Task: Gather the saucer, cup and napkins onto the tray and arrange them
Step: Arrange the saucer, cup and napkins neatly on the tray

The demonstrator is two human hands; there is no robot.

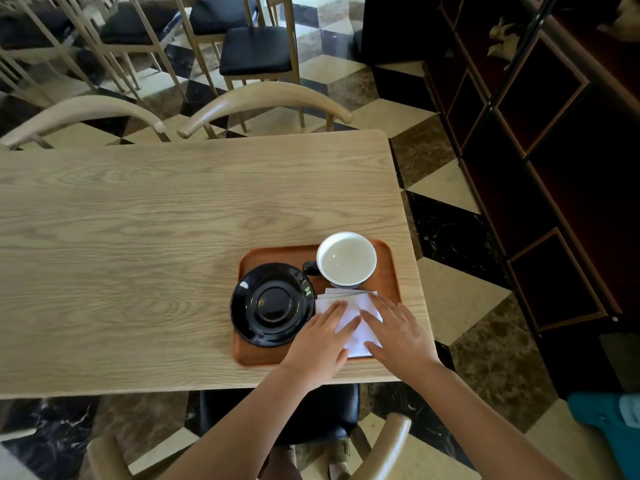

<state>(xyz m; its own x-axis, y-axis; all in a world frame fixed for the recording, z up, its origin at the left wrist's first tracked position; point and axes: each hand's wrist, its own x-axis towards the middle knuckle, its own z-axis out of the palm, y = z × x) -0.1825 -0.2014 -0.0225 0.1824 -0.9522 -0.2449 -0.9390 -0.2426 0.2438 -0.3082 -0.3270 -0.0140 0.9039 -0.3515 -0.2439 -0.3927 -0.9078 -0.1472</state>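
Two hands lie flat and open on the white napkins [349, 317] at the tray's [277, 252] lower right: left hand [320, 344] and right hand [398, 336], fingers spread. Black saucer [272, 304] fills the tray's left; cup [346, 259] stands upper right, on the bench [156, 220].

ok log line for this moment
hands: left, right flat on napkins | saucer, cup on tray

Saucer [272, 304], cup [346, 259], napkins [349, 315] on tray [277, 252]
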